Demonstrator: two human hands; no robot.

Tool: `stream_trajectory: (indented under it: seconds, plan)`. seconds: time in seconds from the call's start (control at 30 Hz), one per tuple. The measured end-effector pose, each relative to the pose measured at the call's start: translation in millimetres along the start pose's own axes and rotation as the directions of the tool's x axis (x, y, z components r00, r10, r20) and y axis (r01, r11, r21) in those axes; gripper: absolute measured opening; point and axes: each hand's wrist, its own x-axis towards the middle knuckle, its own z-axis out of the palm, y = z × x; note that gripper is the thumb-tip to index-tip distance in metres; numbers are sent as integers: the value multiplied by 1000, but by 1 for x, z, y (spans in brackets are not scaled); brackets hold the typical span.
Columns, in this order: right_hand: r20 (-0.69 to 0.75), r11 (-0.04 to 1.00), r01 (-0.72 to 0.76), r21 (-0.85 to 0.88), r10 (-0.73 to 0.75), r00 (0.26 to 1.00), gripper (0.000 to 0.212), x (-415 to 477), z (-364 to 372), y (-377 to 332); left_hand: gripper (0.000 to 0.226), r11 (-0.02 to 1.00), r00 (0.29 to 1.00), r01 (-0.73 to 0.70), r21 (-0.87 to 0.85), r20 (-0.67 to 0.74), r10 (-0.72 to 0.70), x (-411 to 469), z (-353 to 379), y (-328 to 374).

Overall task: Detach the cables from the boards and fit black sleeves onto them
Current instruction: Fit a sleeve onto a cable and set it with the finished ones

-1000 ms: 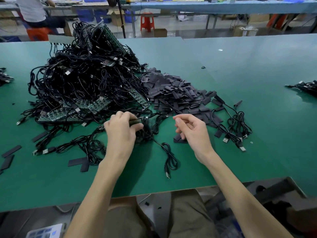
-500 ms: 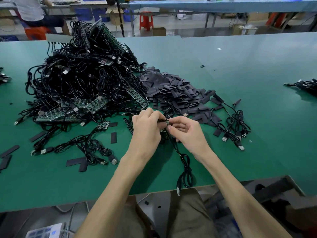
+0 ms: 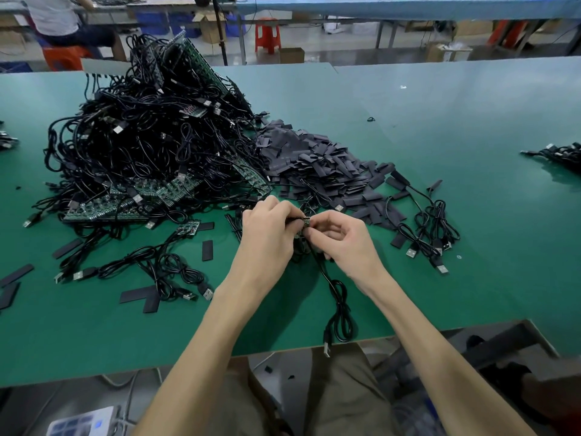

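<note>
My left hand [image 3: 269, 229] and my right hand [image 3: 341, 240] meet over the green table [image 3: 440, 127], both pinching a small green board strip [image 3: 303, 222] between their fingertips. A black USB cable [image 3: 338, 303] hangs from it in loops, its plug over the table's front edge. A big heap of black cables and green boards [image 3: 151, 146] lies to the far left. Just beyond my hands lies a pile of flat black sleeves [image 3: 317, 171].
Finished cables [image 3: 424, 234] lie to the right of my hands, another bundle [image 3: 556, 152] at the far right edge. Loose sleeves [image 3: 207, 250] and cables [image 3: 157, 269] are scattered on the left. A person [image 3: 59, 14] sits at the far left back.
My hands came together from apart; the left brought the board strip rightward, the right hand took hold of it. The cable's loop slid toward the front edge.
</note>
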Motion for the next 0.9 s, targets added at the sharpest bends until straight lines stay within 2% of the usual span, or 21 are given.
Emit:
stream_trajectory:
  seconds: [0.17, 0.27, 0.37, 0.57, 0.73, 0.9]
  plan:
    - [-49, 1000, 11, -24, -12, 999, 20, 0, -1, 1, 8, 989, 993, 18, -148, -113, -35, -3, 5, 1]
    - [-91, 1000, 9, -24, -11, 996, 17, 1, -1, 2, 8, 979, 986, 0, -204, -164, -34, -4, 10, 0]
    - [-143, 993, 48, -104, -63, 988, 14, 2, -3, 2, 7, 977, 977, -33, -210, -212, -12, -5, 14, -1]
    - [-117, 976, 145, -164, -165, 979, 20, -1, -1, -2, 9, 987, 967, -100, -127, -245, 67, -5, 21, -5]
    - [-156, 989, 95, -111, -111, 982, 11, -3, -1, -1, 11, 981, 950, -173, -86, -277, 144, -8, 26, -6]
    - [-110, 993, 88, -82, -97, 989, 19, -1, -2, 1, 11, 965, 923, -164, -203, -376, 77, -9, 25, -9]
